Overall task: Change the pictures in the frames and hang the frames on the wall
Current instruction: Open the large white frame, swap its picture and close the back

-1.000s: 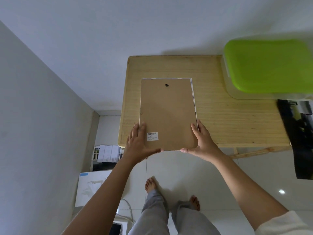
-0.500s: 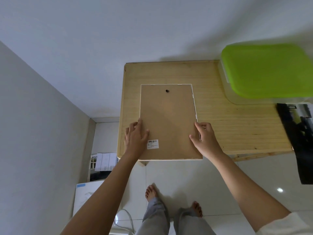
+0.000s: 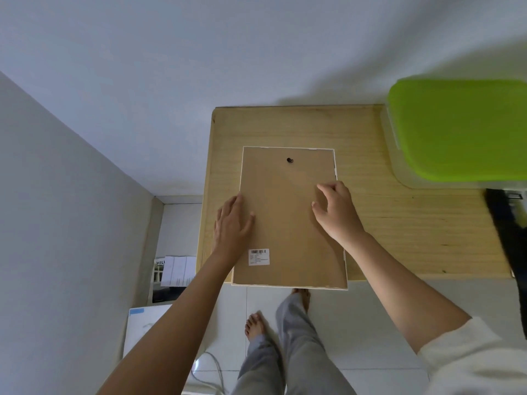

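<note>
A picture frame (image 3: 285, 220) lies face down on the wooden table (image 3: 399, 223), its brown backing board up and a thin white rim showing. A small black hanger hook (image 3: 290, 160) sits near its far edge and a barcode label (image 3: 259, 257) near its front left. The frame's near edge overhangs the table front. My left hand (image 3: 232, 223) rests flat on the frame's left edge, fingers straight. My right hand (image 3: 335, 208) hovers over the right part of the backing with fingers loosely curled, fingertips at the board, holding nothing.
A clear plastic box with a green lid (image 3: 462, 129) stands at the table's back right. A dark printed picture (image 3: 510, 238) hangs over the right edge. Papers (image 3: 176, 270) and a white board (image 3: 145, 326) lie on the floor at left, a cable (image 3: 211, 374) by my feet.
The frame was set down flat on the table. Both hands left its near corners and slid farther up, the left onto the left edge, the right onto the backing.
</note>
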Demonstrator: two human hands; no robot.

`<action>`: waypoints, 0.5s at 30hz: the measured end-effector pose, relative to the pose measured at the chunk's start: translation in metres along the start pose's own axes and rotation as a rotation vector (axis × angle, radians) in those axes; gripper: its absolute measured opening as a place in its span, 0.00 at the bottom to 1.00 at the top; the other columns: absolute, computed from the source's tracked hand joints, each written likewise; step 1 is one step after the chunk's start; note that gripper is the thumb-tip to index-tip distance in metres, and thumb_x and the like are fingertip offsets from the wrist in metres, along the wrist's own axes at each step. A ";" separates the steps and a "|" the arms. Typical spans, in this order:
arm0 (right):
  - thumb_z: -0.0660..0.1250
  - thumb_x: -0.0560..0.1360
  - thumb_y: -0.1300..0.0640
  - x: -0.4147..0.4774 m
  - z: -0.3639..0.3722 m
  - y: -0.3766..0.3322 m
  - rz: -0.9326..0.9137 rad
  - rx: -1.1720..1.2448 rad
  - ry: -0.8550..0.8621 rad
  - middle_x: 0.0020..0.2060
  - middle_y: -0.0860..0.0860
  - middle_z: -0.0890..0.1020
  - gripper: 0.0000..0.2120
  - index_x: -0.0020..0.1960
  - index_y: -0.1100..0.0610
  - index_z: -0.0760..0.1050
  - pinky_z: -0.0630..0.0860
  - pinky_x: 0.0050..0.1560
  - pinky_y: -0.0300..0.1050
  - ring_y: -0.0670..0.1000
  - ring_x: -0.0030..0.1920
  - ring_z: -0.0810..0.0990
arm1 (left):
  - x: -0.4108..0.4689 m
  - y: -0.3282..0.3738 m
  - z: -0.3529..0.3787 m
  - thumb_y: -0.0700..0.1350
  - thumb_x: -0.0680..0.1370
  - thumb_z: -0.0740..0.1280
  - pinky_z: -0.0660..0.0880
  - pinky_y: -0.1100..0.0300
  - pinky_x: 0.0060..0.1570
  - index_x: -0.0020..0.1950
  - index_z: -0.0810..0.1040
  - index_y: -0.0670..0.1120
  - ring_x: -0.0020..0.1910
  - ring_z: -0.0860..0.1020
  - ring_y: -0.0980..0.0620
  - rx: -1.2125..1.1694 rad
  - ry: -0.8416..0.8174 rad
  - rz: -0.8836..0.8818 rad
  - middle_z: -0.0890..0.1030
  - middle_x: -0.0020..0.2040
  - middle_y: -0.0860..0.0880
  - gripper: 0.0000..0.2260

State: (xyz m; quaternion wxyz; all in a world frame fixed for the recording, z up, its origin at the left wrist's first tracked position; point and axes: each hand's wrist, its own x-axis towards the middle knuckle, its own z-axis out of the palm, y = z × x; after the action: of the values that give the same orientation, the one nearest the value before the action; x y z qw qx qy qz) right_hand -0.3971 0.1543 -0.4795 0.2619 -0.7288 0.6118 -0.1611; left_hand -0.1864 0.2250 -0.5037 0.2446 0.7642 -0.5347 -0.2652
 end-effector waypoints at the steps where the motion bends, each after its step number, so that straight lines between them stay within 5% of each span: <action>1: 0.62 0.76 0.61 0.009 0.002 -0.003 -0.017 -0.011 -0.016 0.60 0.56 0.70 0.20 0.67 0.62 0.68 0.64 0.60 0.40 0.54 0.64 0.67 | 0.005 0.001 0.001 0.48 0.79 0.60 0.62 0.49 0.68 0.74 0.59 0.45 0.69 0.62 0.47 -0.018 0.014 -0.008 0.64 0.71 0.47 0.25; 7: 0.62 0.76 0.57 0.046 0.021 -0.035 -0.246 -0.084 -0.161 0.66 0.54 0.68 0.21 0.68 0.57 0.67 0.67 0.65 0.51 0.55 0.67 0.65 | 0.020 0.008 0.006 0.50 0.80 0.59 0.59 0.51 0.67 0.74 0.60 0.47 0.71 0.60 0.49 0.087 0.011 -0.022 0.62 0.73 0.49 0.24; 15: 0.53 0.80 0.50 0.065 0.048 -0.057 -0.416 -0.360 -0.311 0.75 0.47 0.54 0.23 0.74 0.48 0.57 0.54 0.70 0.49 0.51 0.74 0.51 | 0.015 0.018 0.010 0.53 0.81 0.53 0.61 0.54 0.66 0.76 0.55 0.47 0.72 0.57 0.50 0.358 0.005 -0.029 0.59 0.74 0.48 0.24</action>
State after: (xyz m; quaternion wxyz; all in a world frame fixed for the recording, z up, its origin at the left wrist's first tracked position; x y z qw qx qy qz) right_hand -0.3115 0.1060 -0.4905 0.1805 -0.8888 0.4211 0.0134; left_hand -0.2015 0.2038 -0.5016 0.1021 0.8037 -0.5618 -0.1672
